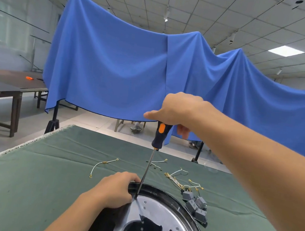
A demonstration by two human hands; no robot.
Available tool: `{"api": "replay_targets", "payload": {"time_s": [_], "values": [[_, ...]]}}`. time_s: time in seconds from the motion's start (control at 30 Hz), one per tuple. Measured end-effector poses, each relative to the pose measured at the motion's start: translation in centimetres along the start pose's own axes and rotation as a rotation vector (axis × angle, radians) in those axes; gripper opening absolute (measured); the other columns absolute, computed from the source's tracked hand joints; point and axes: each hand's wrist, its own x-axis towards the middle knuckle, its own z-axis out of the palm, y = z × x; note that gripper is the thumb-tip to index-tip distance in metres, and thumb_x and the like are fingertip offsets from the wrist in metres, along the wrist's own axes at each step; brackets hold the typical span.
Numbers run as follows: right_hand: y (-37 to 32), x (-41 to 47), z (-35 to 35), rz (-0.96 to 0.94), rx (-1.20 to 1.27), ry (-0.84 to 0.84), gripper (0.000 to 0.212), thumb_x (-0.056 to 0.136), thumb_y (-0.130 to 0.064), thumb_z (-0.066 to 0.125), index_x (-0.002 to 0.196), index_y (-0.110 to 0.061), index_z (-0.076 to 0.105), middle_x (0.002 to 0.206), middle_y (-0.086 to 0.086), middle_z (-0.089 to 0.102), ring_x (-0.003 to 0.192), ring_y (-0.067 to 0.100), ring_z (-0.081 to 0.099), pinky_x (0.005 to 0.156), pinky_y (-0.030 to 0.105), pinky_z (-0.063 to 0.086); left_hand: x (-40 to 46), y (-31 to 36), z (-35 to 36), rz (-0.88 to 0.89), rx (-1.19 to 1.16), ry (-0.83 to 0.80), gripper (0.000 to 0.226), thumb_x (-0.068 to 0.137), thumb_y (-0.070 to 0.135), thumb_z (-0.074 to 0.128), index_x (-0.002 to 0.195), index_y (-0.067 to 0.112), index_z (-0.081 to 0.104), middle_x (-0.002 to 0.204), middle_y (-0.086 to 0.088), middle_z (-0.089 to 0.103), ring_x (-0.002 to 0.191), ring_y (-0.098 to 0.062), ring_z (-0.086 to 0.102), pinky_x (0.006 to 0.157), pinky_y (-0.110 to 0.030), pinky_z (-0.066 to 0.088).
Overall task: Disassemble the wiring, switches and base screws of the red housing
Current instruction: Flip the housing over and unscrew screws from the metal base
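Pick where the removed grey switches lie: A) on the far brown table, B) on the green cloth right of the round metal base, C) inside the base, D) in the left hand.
B: the grey switches sit clustered on the green cloth just beyond the base's right rim.

I count one black-and-orange screwdriver [158, 135], one round metal base plate [163, 215], four grey switches [194, 205] clustered beside it, and one lone white wire [104, 164]. More loose white wires [178, 179] lie tangled farther right; I cannot count those exactly.
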Motion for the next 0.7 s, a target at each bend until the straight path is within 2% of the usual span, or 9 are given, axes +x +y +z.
{"api": "replay_targets", "payload": {"time_s": [0.07,0.13,0.2,0.27,0.33,0.47,0.53,0.6,0.7], "values": [[-0.7,0.5,0.2,-0.057,-0.002,0.041,0.039,0.096,-0.039,0.046,0.065,-0.014,0.043,0.042,0.000,0.052,0.037,0.015,0.049,0.047,0.024,0.031,-0.1,0.0,0.0,-0.008,-0.012,0.008,0.048,0.075,0.020,0.056,0.116,0.044,0.051,0.119,0.014,0.059,0.106,-0.014,0.055,0.081,-0.027,0.042],[-1.1,1.0,-0.5,-0.104,0.109,-0.096,0.033,0.097,-0.027,0.045,0.068,-0.009,0.046,0.036,0.002,0.055,0.031,0.014,0.054,0.047,0.024,0.042,-0.2,-0.1,0.0,-0.015,-0.037,0.020,0.048,0.076,0.016,0.054,0.115,0.044,0.050,0.117,0.011,0.059,0.104,-0.014,0.054,0.082,-0.028,0.042],[-0.6,0.9,-1.6,-0.122,0.224,-0.270,0.024,0.095,-0.022,0.052,0.081,-0.003,0.055,0.058,0.011,0.069,0.051,0.021,0.069,0.060,0.032,0.056,-0.2,-0.1,0.0,-0.014,-0.032,0.024,0.048,0.078,0.014,0.052,0.116,0.043,0.050,0.118,0.010,0.059,0.105,-0.015,0.053,0.082,-0.029,0.042],[0.0,0.5,-2.3,-0.149,0.309,-0.343,0.010,0.092,-0.013,0.057,0.096,-0.004,0.057,0.083,0.013,0.073,0.076,0.029,0.073,0.080,0.039,0.058,0.0,-0.2,0.0,-0.015,-0.019,0.017,0.048,0.078,0.013,0.052,0.116,0.042,0.051,0.119,0.009,0.058,0.107,-0.016,0.053,0.082,-0.029,0.041],[0.3,0.0,-2.1,-0.142,0.396,-0.349,0.008,0.090,-0.010,0.059,0.097,-0.006,0.057,0.091,0.014,0.071,0.086,0.031,0.072,0.083,0.041,0.058,0.1,-0.2,0.0,-0.018,-0.018,0.005,0.047,0.079,0.013,0.051,0.116,0.041,0.052,0.121,0.008,0.058,0.108,-0.016,0.053,0.083,-0.029,0.042],[-0.7,-0.6,-1.0,-0.037,0.117,-0.143,0.042,0.089,-0.048,0.057,0.073,-0.010,0.054,0.066,0.006,0.062,0.053,0.025,0.065,0.061,0.030,0.053,0.1,-0.2,0.1,-0.022,-0.017,0.003,0.045,0.079,0.014,0.051,0.115,0.041,0.053,0.121,0.008,0.058,0.110,-0.016,0.053,0.086,-0.031,0.042],[-1.4,-0.4,-0.6,-0.056,0.003,-0.009,0.042,0.096,-0.037,0.048,0.064,-0.010,0.046,0.050,0.004,0.052,0.041,0.019,0.049,0.047,0.024,0.037,0.1,-0.2,0.1,-0.020,-0.012,0.008,0.045,0.079,0.014,0.051,0.115,0.041,0.053,0.120,0.008,0.059,0.109,-0.016,0.053,0.086,-0.031,0.042],[-2.0,0.1,-0.8,-0.086,0.019,-0.076,0.032,0.096,-0.018,0.046,0.065,-0.009,0.046,0.037,0.004,0.053,0.031,0.017,0.050,0.050,0.023,0.042,0.0,-0.2,0.1,-0.019,-0.017,0.014,0.043,0.080,0.014,0.051,0.114,0.041,0.053,0.119,0.008,0.060,0.108,-0.017,0.054,0.085,-0.031,0.042],[-1.6,-0.3,-1.9,-0.180,0.144,-0.199,0.008,0.090,-0.016,0.057,0.085,-0.009,0.060,0.064,0.005,0.069,0.048,0.018,0.064,0.070,0.029,0.055,0.0,-0.2,0.1,-0.024,-0.033,0.015,0.041,0.080,0.014,0.051,0.112,0.041,0.054,0.118,0.007,0.060,0.108,-0.018,0.054,0.086,-0.032,0.043]]}}
